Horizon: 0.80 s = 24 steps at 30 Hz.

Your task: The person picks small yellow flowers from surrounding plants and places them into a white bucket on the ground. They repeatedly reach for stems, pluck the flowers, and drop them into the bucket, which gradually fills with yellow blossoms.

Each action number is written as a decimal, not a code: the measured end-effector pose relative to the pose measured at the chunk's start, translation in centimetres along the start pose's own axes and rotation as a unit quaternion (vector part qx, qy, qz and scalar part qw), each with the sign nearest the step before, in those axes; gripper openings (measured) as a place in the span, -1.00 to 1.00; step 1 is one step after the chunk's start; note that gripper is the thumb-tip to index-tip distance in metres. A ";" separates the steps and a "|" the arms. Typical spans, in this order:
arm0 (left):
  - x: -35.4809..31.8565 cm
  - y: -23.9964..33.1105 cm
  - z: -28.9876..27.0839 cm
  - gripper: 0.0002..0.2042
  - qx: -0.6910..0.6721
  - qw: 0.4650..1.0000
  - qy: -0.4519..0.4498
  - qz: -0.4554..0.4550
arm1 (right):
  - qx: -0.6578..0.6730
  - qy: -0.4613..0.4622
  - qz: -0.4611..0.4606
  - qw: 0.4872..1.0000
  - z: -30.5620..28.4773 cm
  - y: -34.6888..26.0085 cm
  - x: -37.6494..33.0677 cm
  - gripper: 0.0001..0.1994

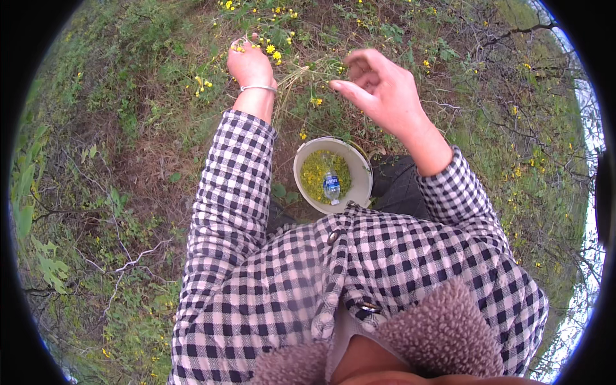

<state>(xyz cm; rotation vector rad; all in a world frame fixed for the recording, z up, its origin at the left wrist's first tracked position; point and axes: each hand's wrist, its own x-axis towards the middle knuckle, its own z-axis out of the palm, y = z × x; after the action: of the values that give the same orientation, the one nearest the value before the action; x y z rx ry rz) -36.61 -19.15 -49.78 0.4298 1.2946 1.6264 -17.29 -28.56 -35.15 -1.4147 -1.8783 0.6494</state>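
My left hand is closed around a bunch of yellow wildflowers, whose pale stems trail toward the right. To the right of these stems is my right hand, its fingers curled and the thumb held apart, with nothing visible in it. Below and between my hands stands a pale bucket, partly filled with picked yellow flower heads. A clear plastic bottle with a blue label lies on top of the flowers inside it.
Yellow-flowering plants and low green growth surround my hands. Dry grass covers the ground to the left. Bare, thin branches stick up at the lower left, and more twigs reach in at the upper right.
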 end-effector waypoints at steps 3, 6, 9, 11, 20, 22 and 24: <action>-0.4 -0.1 0.3 -0.81 -0.007 1.000 0.012 0.007 | 0.065 -0.049 0.019 0.996 0.9 0.0 0.6 -0.85; -0.8 0.3 0.5 -0.79 0.048 0.999 0.008 -0.008 | 0.017 -0.045 -0.076 0.996 0.5 -0.2 -0.3 -0.84; -0.4 1.2 0.8 -0.82 0.013 1.000 0.024 0.014 | -0.036 -0.019 -0.178 0.983 -0.8 -1.2 -0.6 -0.87; -0.6 1.5 0.8 -0.84 0.065 0.997 0.011 0.046 | -0.040 -0.085 -0.180 0.979 -2.2 -2.7 -0.9 -0.87; -0.9 5.4 2.1 -0.80 0.178 0.980 -0.067 0.052 | 0.030 -0.144 -0.001 0.989 -6.2 -5.8 3.6 -0.83; -1.9 5.9 3.2 -0.80 0.183 0.979 -0.077 0.046 | 0.021 -0.073 0.026 0.997 -6.2 -4.9 6.1 -0.81; -2.9 6.4 4.1 -0.79 0.210 0.973 -0.074 0.060 | 0.000 -0.013 -0.028 1.000 -5.5 -4.2 8.2 -0.68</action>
<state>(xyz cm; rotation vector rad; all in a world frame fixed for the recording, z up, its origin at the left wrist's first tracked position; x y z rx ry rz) -35.20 -19.10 -41.76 0.8851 1.5212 1.3806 -17.00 -21.90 -26.68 -1.3543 -1.9316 0.6416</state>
